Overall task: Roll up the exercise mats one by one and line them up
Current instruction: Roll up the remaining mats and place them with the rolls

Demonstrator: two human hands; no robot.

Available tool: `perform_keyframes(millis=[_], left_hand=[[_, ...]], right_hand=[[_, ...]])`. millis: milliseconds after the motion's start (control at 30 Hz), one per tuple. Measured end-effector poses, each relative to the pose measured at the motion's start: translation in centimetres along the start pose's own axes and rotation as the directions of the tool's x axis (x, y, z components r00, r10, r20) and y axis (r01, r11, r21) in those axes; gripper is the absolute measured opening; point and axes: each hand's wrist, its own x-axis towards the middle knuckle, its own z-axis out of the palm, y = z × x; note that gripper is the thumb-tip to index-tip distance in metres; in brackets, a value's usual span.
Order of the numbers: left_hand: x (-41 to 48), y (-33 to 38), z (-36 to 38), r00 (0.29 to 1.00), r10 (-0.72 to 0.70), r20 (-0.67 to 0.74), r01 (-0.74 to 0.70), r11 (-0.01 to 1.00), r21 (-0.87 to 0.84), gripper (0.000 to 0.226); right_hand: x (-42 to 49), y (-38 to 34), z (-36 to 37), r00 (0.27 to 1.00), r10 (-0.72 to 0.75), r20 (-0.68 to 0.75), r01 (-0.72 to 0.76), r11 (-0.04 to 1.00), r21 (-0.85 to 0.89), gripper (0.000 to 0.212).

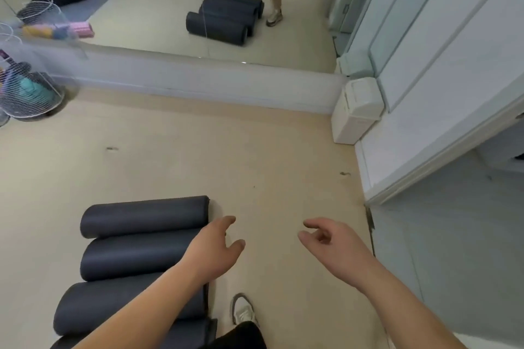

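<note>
Holds nothing in left hand or right hand, fingers loose, beside lined-up rolled exercise mats at left of floor. Probably between mats; must fetch next.

Bright, soft, even light fills the room. The floor carries no hard shadows, only thin dark seams between the rolled mats. Small glints sit along the lower edge of the mirror. The wire basket at the left edge is smeared with blur, and the skirting bows with my wide lens.
</note>
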Motion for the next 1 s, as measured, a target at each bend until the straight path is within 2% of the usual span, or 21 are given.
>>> perform_keyframes(millis=[233, 333, 533, 667, 800, 933, 1000], left_hand=[[11.5, 4.9, -3.3, 0.995, -0.104, 0.012, 0.104, 0.992, -0.074, 0.068], [15.9, 6.3, -4.4, 0.988, -0.152, 0.001, 0.151, 0.982, -0.111, 0.068], [27.5, 6.4, -5.4, 0.94, -0.317, -0.126, 0.294, 0.94, -0.175, 0.068], [32.7, 5.7, -4.8, 0.873, -0.454, -0.178, 0.411, 0.882, -0.233, 0.069], [35.0, 4.2, -4.5, 0.814, -0.55, -0.186, 0.493, 0.824, -0.278, 0.069], [36.5, -0.7, -3.8, 0.751, -0.644, -0.146, 0.575, 0.747, -0.334, 0.07], [38.2, -4.7, -2.7, 0.725, -0.678, -0.121, 0.607, 0.712, -0.352, 0.07]], right_hand=[[14.1, -4.9, -5.4, 0.994, -0.022, 0.105, 0.023, 1.0, -0.01, 0.041], [20.3, -6.8, -7.7, 0.982, -0.042, 0.185, 0.055, 0.996, -0.064, 0.042], [38.0, -10.3, -9.3, 0.924, -0.161, 0.347, 0.235, 0.954, -0.185, 0.039], [47.3, -11.7, -7.8, 0.843, -0.198, 0.5, 0.355, 0.903, -0.241, 0.037], [52.4, -12.8, -4.9, 0.772, -0.171, 0.612, 0.405, 0.874, -0.267, 0.038], [56.0, -13.2, 0.5, 0.707, -0.134, 0.694, 0.408, 0.88, -0.245, 0.037], [58.0, -12.9, 4.2, 0.697, -0.141, 0.703, 0.408, 0.884, -0.228, 0.038]])
